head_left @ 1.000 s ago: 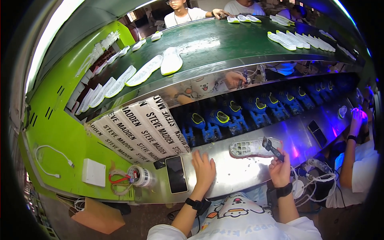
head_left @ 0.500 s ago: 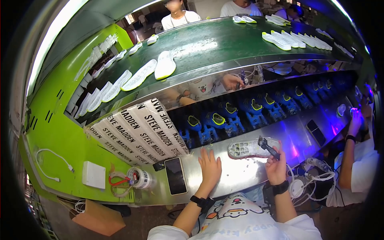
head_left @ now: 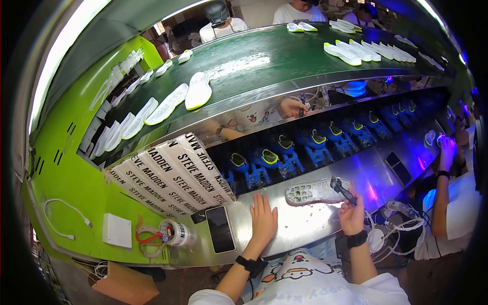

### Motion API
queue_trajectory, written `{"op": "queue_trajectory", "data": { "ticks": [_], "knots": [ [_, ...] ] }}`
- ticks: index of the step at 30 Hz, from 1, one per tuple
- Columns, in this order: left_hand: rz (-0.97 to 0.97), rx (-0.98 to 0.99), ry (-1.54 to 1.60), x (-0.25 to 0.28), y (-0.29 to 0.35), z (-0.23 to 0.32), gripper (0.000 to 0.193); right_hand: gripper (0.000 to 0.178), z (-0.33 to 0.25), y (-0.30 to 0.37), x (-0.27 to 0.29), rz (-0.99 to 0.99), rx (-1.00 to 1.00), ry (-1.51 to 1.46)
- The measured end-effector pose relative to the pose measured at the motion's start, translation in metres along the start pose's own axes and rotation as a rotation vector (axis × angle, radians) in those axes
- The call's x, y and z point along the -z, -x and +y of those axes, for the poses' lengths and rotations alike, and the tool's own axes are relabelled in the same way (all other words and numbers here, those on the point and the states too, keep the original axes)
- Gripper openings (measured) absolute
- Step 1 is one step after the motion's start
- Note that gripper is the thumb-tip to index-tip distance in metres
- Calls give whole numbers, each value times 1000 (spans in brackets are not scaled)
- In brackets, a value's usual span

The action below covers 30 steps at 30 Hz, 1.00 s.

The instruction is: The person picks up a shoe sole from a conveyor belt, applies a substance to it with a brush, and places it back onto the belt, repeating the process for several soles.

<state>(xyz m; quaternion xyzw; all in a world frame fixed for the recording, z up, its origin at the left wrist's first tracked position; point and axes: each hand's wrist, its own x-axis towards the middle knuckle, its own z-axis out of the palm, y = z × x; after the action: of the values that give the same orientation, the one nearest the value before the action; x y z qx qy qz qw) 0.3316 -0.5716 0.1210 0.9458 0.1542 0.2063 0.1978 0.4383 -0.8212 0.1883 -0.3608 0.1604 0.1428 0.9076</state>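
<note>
A pale outsole (head_left: 311,193) with a grid-like surface lies flat on the metal bench (head_left: 284,231) in front of me. My right hand (head_left: 351,213) grips a black-handled brush (head_left: 346,191), whose dark head is over the right half of the outsole. Whether the bristles touch it I cannot tell. My left hand (head_left: 264,219) rests on the bench left of the outsole, fingers stretched out, holding nothing. Beside it lies a dark-screened phone (head_left: 220,230).
Blue shoes on stands (head_left: 267,158) line the recess behind the bench. A printed carton (head_left: 175,175) stands left, near a tape roll (head_left: 178,233). White soles (head_left: 199,91) lie on the green belt (head_left: 254,51). Tangled cables (head_left: 396,229) and a co-worker's hand (head_left: 447,151) are right.
The whole view has shifted slightly, moving the scene left and down. Across the belt, a person has lowered their head. My hands stay in nearly the same places; the brush is still held.
</note>
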Motion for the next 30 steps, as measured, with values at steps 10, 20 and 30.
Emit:
{"op": "queue_trajectory", "data": {
  "ticks": [10, 20, 30],
  "knots": [
    [-96, -47, -178, -3, -35, -23, 57, 33, 3, 10, -10, 0, -37, -38],
    [-60, -24, -293, 27, -15, -16, 48, 33, -3, 18, -23, -41, -50, -45],
    [-356, -582, 44, 51, 96, 31, 44, 29, -7, 10, 5, -32, -17, -23]
  ]
}}
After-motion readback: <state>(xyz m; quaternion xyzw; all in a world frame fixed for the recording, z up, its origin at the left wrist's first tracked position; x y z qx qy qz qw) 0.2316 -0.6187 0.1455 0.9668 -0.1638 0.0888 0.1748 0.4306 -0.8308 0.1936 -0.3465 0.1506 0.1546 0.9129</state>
